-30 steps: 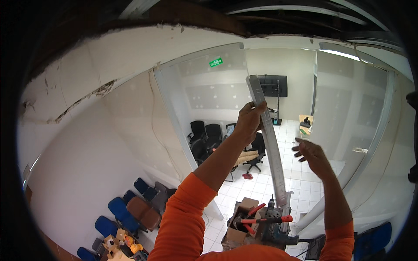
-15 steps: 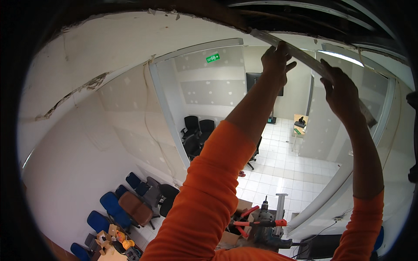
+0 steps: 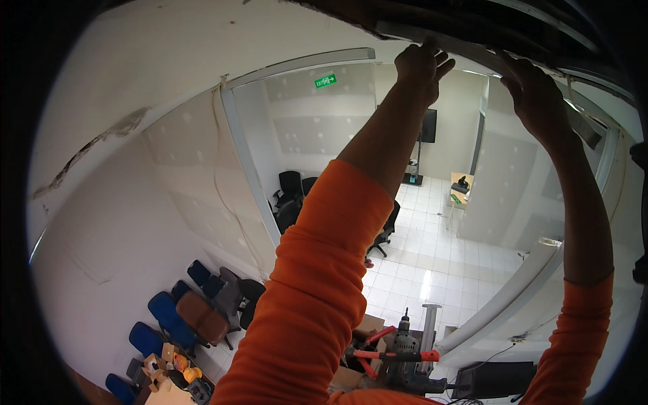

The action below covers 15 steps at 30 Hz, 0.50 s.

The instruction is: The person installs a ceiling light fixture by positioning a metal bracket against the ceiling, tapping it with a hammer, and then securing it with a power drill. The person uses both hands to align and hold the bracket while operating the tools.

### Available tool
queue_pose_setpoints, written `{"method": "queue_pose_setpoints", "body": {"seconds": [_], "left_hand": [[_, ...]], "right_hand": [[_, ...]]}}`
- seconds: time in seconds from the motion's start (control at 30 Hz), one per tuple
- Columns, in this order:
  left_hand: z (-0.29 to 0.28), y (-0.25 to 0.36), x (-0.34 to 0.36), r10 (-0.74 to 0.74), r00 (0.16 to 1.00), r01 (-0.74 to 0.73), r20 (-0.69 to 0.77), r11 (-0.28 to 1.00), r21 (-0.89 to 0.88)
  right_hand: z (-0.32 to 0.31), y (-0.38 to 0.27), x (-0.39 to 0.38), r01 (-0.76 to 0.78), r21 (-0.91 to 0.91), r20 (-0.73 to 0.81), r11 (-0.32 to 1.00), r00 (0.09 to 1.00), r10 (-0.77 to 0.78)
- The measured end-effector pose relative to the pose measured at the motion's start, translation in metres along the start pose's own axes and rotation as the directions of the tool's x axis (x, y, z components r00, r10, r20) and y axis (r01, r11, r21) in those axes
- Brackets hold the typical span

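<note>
Both my arms, in orange sleeves, reach up to a long grey metal channel [image 3: 466, 47] at the broken ceiling edge. My left hand [image 3: 418, 73] is closed on the channel near its left end, pinching its lower edge while some fingers stick out to the right. Farther right, my right hand [image 3: 540, 101] is closed on the same channel, fingers on its upper side and thumb beneath. The channel's right end shows past my right wrist. Its left end lies against the dark ceiling opening [image 3: 432, 17].
Below me are a drill [image 3: 403, 341], a red-handled tool [image 3: 398, 355] and an upright metal profile [image 3: 428, 334]. Several office chairs [image 3: 172, 317] line the left wall. A metal-framed opening [image 3: 243, 148] leads to a tiled room. A black monitor [image 3: 493, 380] lies lower right.
Both hands have raised the metal channel, bringing it up against the ceiling opening. The view has shifted slightly, and my right hand has moved a little up and to the right.
</note>
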<state>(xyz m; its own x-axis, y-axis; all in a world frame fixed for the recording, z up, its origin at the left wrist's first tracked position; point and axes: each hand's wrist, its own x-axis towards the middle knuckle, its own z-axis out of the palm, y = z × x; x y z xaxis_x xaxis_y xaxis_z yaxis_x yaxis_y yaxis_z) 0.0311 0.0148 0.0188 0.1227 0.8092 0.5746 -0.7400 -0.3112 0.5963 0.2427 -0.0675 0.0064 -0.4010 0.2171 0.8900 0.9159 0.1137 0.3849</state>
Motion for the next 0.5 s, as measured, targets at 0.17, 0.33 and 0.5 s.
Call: {"method": "queue_pose_setpoints", "body": {"seconds": [0.17,0.33,0.5], "left_hand": [[-0.009,-0.005,0.014,0.059,0.998,-0.059,0.022,0.998,-0.002],[-0.029,-0.008,0.026,0.225,0.922,-0.266,0.315,0.960,0.091],[-0.023,-0.002,0.035,0.038,0.989,-0.011,0.144,0.983,-0.182]], "right_hand": [[-0.005,-0.003,0.006,0.009,-0.013,-0.035,1.000,0.999,-0.010],[-0.007,-0.005,0.012,0.115,-0.180,-0.216,0.977,0.964,-0.153],[-0.013,-0.013,0.020,0.098,-0.264,-0.323,0.960,0.928,-0.184]]}}
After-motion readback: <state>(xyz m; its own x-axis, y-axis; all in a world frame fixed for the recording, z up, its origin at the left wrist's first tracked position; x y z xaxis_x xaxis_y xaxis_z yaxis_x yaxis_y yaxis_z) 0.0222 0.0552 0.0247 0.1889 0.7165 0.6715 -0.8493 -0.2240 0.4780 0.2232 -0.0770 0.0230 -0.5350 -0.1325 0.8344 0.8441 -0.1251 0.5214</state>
